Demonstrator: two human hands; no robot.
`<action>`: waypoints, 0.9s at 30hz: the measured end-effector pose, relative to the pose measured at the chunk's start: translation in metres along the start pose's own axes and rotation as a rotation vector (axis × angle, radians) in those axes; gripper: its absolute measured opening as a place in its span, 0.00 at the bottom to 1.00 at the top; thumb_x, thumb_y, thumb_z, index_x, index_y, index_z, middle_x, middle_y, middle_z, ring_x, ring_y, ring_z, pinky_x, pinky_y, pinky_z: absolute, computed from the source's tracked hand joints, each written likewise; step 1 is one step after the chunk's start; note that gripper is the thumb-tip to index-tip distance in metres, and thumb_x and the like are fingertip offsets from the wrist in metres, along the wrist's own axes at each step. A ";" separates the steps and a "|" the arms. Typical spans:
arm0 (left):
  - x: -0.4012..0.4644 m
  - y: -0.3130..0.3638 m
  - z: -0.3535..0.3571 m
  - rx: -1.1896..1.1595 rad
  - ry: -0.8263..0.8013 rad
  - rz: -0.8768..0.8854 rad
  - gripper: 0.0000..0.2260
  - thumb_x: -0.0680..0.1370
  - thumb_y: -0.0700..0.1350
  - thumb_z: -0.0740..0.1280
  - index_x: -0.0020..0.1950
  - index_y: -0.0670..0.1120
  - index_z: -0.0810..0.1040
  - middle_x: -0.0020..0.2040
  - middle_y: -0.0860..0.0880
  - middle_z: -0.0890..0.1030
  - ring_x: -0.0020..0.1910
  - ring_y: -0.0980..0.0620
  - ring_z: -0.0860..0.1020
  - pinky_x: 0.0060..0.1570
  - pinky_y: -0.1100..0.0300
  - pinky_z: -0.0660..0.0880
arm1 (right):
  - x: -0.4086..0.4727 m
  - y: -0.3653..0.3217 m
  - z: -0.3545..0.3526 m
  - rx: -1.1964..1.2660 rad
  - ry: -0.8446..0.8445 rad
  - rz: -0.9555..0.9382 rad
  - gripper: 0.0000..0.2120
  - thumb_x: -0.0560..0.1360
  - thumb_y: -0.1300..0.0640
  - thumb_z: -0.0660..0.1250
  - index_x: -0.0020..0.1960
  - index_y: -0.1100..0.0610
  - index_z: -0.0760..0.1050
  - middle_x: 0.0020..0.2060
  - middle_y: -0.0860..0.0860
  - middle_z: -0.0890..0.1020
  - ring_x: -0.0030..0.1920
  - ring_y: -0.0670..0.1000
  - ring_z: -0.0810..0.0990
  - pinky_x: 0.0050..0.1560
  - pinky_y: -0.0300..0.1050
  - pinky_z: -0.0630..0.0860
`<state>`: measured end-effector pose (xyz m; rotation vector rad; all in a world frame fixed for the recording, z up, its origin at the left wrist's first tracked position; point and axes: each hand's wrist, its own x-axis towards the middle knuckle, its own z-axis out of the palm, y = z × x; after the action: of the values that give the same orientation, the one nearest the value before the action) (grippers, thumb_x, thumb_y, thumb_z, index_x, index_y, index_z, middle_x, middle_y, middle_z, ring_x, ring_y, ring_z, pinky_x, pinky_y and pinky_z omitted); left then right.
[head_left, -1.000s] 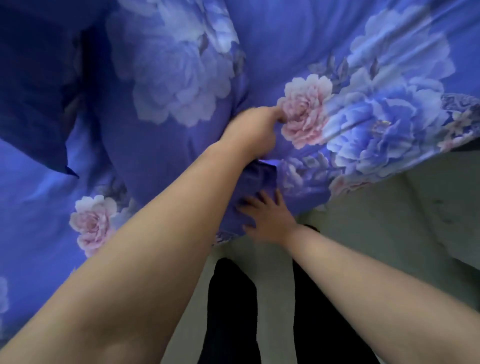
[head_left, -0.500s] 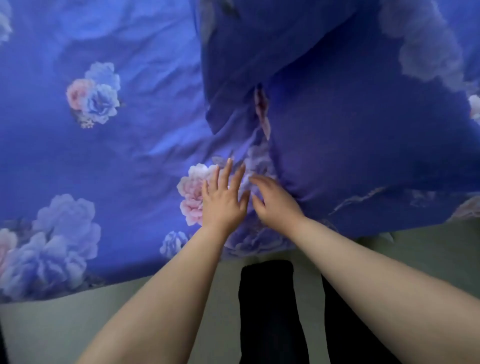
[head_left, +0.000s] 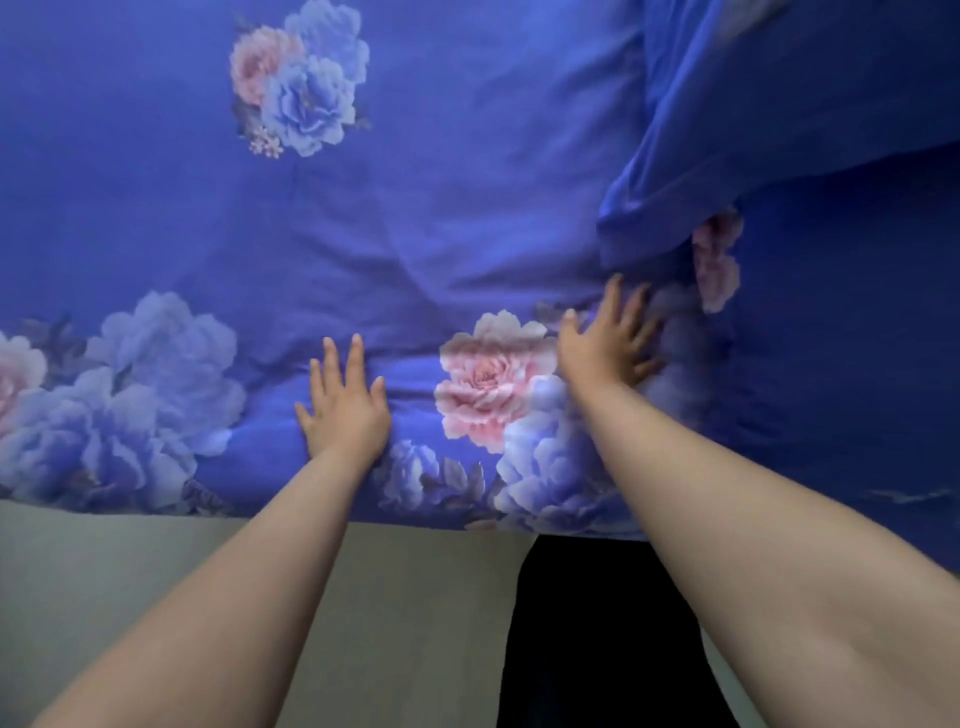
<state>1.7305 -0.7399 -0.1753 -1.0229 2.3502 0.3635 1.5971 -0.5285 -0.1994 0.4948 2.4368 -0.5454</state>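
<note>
A blue bed cover (head_left: 467, 218) printed with pink and pale blue flowers fills most of the head view. My left hand (head_left: 345, 410) lies flat on it near the front edge, fingers straight and slightly spread. My right hand (head_left: 605, 345) also lies flat with spread fingers, just right of a large pink flower (head_left: 488, 379). Its fingertips reach the base of a folded-over flap of the cover (head_left: 753, 119) at the upper right. Neither hand holds anything.
The cover's front edge (head_left: 311, 512) hangs over the bed side. Below it is pale grey floor (head_left: 130, 582). My dark trouser legs (head_left: 597, 639) stand against the bed at the lower right.
My hands were side by side near the pink flower; they have slid apart across the cover, the left one leftward and the right one rightward. Earlier, the left hand gripped a bunch of fabric and released it.
</note>
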 end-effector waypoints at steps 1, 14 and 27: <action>0.001 0.012 -0.002 -0.036 0.046 0.083 0.25 0.82 0.50 0.54 0.78 0.56 0.48 0.79 0.52 0.45 0.78 0.49 0.48 0.72 0.41 0.52 | -0.009 -0.019 0.013 -0.052 -0.181 -0.225 0.28 0.77 0.48 0.57 0.75 0.42 0.55 0.77 0.45 0.47 0.77 0.56 0.43 0.70 0.68 0.45; 0.064 0.070 -0.016 0.337 -0.003 0.727 0.30 0.78 0.62 0.56 0.77 0.62 0.46 0.79 0.54 0.42 0.78 0.48 0.42 0.70 0.35 0.42 | 0.026 -0.040 -0.014 0.005 0.208 0.027 0.29 0.78 0.49 0.60 0.74 0.61 0.60 0.71 0.67 0.62 0.70 0.66 0.61 0.69 0.56 0.56; 0.278 -0.247 -0.134 0.303 0.322 0.385 0.26 0.80 0.62 0.49 0.77 0.62 0.46 0.79 0.55 0.45 0.77 0.44 0.43 0.69 0.33 0.41 | -0.110 -0.315 0.271 -0.308 0.251 -0.625 0.30 0.76 0.39 0.52 0.76 0.46 0.54 0.77 0.49 0.55 0.77 0.60 0.50 0.71 0.71 0.44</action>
<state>1.7060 -1.1303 -0.2344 -0.5132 2.7861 -0.0277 1.6602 -0.9511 -0.2502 -0.3645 2.8429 -0.3499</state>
